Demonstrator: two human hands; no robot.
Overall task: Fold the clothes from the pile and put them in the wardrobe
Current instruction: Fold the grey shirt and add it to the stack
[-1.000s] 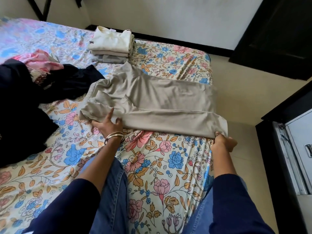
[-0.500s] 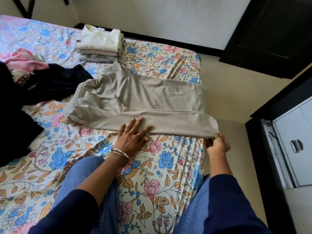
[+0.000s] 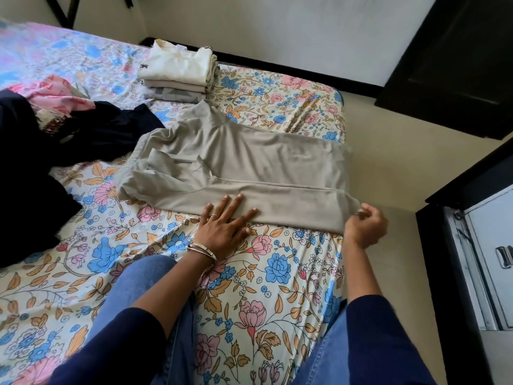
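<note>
A beige garment (image 3: 249, 159) lies spread across the floral bed (image 3: 277, 273), its near long edge folded over. My left hand (image 3: 224, 226) presses flat with straight fingers on that near edge around its middle. My right hand (image 3: 365, 225) pinches the garment's right corner at the bed's edge. A stack of folded cream and grey clothes (image 3: 177, 69) sits behind the garment. The unfolded pile of dark and pink clothes (image 3: 41, 140) lies at the left.
A grey metal wardrobe door with a handle (image 3: 494, 259) stands at the right, framed in black. Bare floor (image 3: 394, 162) runs between bed and wardrobe. A dark cabinet (image 3: 458, 59) is at the upper right. My knees in jeans rest on the bed.
My left hand has slid right along the garment's near edge, from the left part to the middle, and flattened. The right hand keeps its hold on the corner.
</note>
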